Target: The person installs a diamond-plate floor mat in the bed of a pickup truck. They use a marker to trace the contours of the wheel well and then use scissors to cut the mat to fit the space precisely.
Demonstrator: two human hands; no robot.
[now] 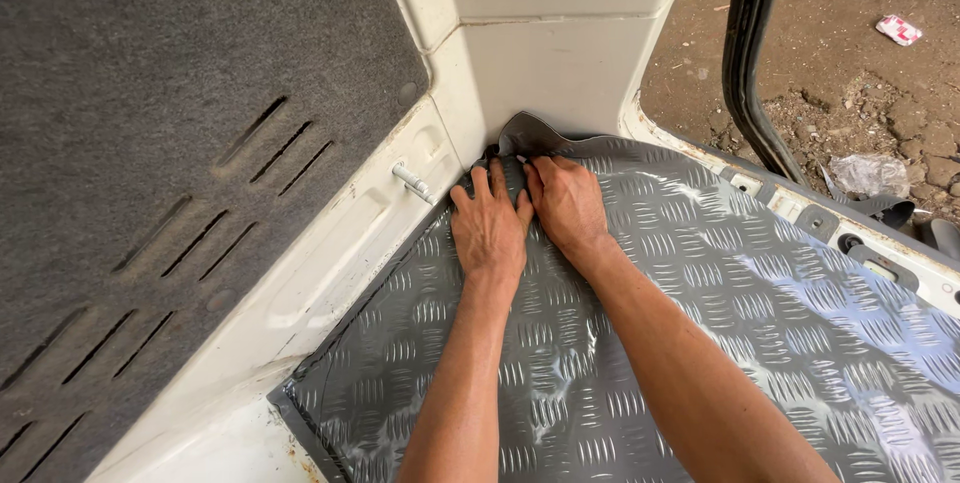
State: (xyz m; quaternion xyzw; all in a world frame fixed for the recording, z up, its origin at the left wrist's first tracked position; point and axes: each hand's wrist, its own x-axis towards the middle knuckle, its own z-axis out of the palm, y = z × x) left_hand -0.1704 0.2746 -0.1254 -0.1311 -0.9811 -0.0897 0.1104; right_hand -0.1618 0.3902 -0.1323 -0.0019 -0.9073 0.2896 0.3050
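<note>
Grey shiny floor mat point(700, 293) with a bumpy pattern of little raised lines lies flat on the floor of a vehicle. It fills most of the lower right of my view. Light bounces off it in pale patches. Its far corner point(525, 133) curls up a little where it meets the white painted metal corner wall point(560, 63).

I see my left hand point(490, 228) lying flat on the mat, palm down, fingers spread a bit and pointing at the corner. It holds nothing; it just presses on the mat. My right hand point(568, 203) lies right beside it, touching it, also flat and palm down. Its fingertips reach the curled edge of the mat. I cannot tell if they pinch that edge or only push on it.

To the left stands a dark grey fuzzy panel with slanted slots point(200, 143). A small silver metal pin point(413, 183) sticks out of the white wall just beside my left hand. Past the white door sill point(800, 208) on the right I see brown dirt ground point(860, 73) and a black rubber door seal point(750, 53) hanging down.
</note>
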